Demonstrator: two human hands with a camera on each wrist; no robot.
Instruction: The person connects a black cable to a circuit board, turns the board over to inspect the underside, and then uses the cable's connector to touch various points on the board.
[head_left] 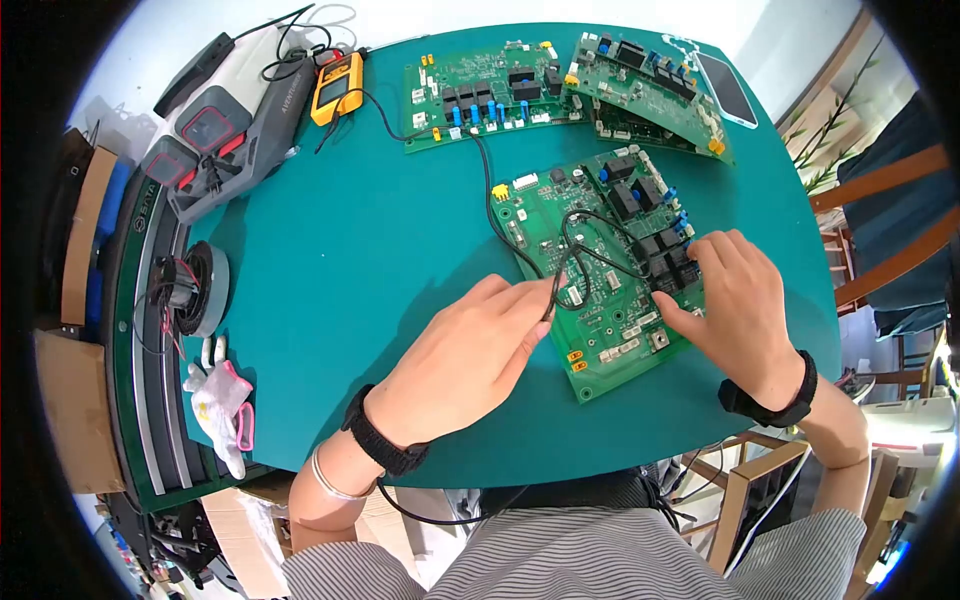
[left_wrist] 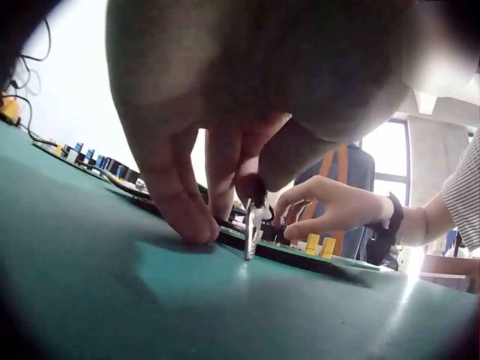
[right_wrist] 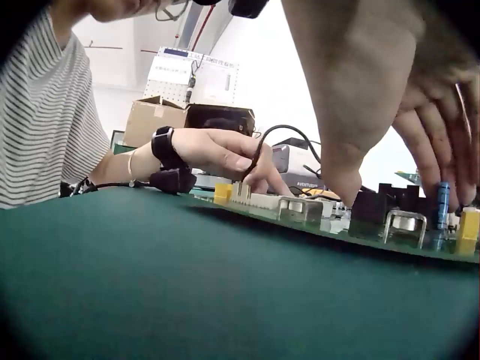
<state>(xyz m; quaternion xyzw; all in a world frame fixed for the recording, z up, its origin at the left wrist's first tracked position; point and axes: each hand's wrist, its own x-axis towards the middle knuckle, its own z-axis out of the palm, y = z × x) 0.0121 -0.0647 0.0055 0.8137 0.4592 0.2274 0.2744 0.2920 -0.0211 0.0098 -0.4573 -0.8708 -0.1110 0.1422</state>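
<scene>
My left hand (head_left: 470,345) is at the left edge of a green circuit board (head_left: 620,362), its thumb and fingers pinching a thin black test lead (head_left: 578,235). The lead loops over the board's middle. Below those fingertips, the left wrist view shows a shiny metal piece (left_wrist: 250,231) upright at the board's edge. My right hand (head_left: 742,300) grips the board's right side around a cluster of black relays (head_left: 668,258). Its thumb and bent fingers are on opposite sides of them; blue capacitors (right_wrist: 443,202) stand beside its fingers.
Another green board (head_left: 455,75) lies at the back, with stacked boards (head_left: 650,95) and a phone (head_left: 727,90) to its right. A yellow handheld meter (head_left: 337,88), a grey-white machine (head_left: 225,120), a round fan-like part (head_left: 205,288) and a glove (head_left: 220,400) line the left side.
</scene>
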